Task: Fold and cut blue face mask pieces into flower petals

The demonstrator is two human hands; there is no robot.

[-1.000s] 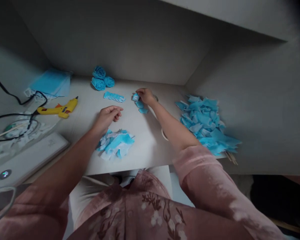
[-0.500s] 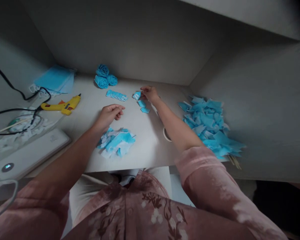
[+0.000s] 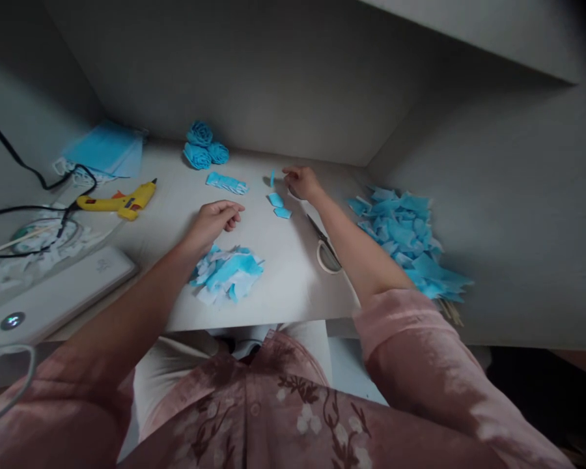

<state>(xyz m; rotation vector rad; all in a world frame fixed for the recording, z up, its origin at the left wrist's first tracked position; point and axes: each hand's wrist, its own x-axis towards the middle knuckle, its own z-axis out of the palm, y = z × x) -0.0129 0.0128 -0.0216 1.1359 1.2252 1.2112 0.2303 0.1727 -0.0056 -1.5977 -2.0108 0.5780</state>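
Upright blue piece (image 3: 272, 178): upper centre of frame, two flat blue pieces (image 3: 282, 213) just below. Right hand (image 3: 305, 183) just right of it, fingertips clear; can't tell if they meet. Left hand (image 3: 213, 220) curled near centre, grip unclear. Scissors (image 3: 328, 256) right of centre.

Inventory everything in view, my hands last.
Small angular fabric pieces: three, blue, centre, one edge-on
Layered fabric strip: one, blue, centre-left
Ruffled fabric rosettes: three, blue, back left
Pleated masks: uncounted, blue, far left
Plastic glue gun: one, yellow, left
Ring-handled scissors: one, white and dark, centre-right
Fabric scrap heap: uncounted, blue and white, front
Ragged fabric pile: uncounted, blue, right
Thin sticks: several, tan, front of pile
Flat power bank: one, white, front left
Cables: uncounted, black and white, left
Crumpled scraps: uncounted, white, left
Table: one, white, middle
Shirt: one, pink, bottom
Left hand: one, bare, behind scrap heap
Right hand: one, bare, near edge-on piece
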